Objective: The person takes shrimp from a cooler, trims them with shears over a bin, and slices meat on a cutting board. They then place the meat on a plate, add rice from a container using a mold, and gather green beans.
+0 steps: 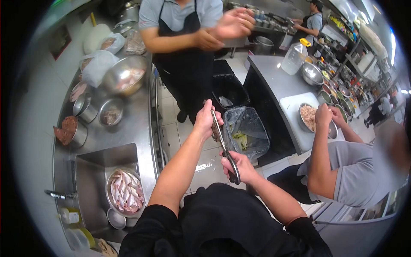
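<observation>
Floor gap: open at 12 o'clock beneath my hands; the left table edge bounds it at 10, the right table at 1.
Person ahead: at 12 o'clock, between the tables.
Lined bin: just beyond my right hand, toward 1; green scraps inside.
Sink: at 9 o'clock; holds a basin of fish.
Black-handled tool: in both hands; long axis 11 to 5, handle at 5.
Left hand: curled closed around a dark item, kind unclear, against the metal.
Right hand: wrapped around the handle.
</observation>
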`<state>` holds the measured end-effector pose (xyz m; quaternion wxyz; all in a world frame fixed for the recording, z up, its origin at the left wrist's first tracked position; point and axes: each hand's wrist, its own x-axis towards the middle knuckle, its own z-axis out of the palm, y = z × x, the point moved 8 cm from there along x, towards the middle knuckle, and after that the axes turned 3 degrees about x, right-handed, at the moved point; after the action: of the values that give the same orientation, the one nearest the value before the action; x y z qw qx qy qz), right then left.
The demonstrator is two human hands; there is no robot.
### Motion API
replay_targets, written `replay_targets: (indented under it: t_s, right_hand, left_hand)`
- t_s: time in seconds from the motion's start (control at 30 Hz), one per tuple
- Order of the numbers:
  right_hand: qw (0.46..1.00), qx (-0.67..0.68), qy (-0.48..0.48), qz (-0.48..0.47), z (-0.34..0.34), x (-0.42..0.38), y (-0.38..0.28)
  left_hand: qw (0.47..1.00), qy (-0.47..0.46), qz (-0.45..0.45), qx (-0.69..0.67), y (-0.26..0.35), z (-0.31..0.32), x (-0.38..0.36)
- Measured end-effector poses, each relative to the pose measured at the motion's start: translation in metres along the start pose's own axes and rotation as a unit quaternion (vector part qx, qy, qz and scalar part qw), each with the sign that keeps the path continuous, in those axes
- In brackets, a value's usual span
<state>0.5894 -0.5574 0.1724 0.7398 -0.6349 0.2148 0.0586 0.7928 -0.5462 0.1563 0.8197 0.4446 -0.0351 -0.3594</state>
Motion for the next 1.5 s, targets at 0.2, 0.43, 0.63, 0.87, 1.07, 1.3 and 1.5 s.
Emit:
replay_targets:
  t_s: [0.2, 0.43, 0.63, 0.87, 1.07, 1.3, 1.5]
  right_hand:
    - [0.997, -0.070, -0.026, 0.006, 0.013, -0.044, 0.032]
    - [0.987, -0.039, -0.150, 0.049, 0.023, -0.112, 0.097]
    - [0.965, -0.070, -0.249, 0.044, 0.051, -0.164, 0.124]
    - [0.940, -0.120, -0.320, -0.002, 0.083, -0.201, 0.124]
    - [0.929, -0.143, -0.337, -0.056, 0.124, -0.217, 0.135]
    - [0.952, -0.040, -0.300, -0.044, 0.191, -0.243, 0.154]
    - [0.963, -0.082, -0.251, -0.060, 0.221, -0.265, 0.168]
  left_hand:
    - [0.999, 0.034, 0.027, -0.019, -0.007, -0.012, -0.072]
    - [0.992, 0.116, 0.040, -0.008, -0.057, -0.060, -0.174]
    - [0.991, 0.084, 0.090, -0.051, -0.062, -0.084, -0.249]
    - [0.978, 0.124, 0.161, -0.055, -0.030, -0.100, -0.312]
    - [0.964, 0.171, 0.199, -0.049, -0.014, -0.134, -0.371]
    - [0.966, 0.143, 0.213, -0.015, 0.006, -0.173, -0.422]
    - [0.973, 0.144, 0.180, 0.012, -0.005, -0.192, -0.442]
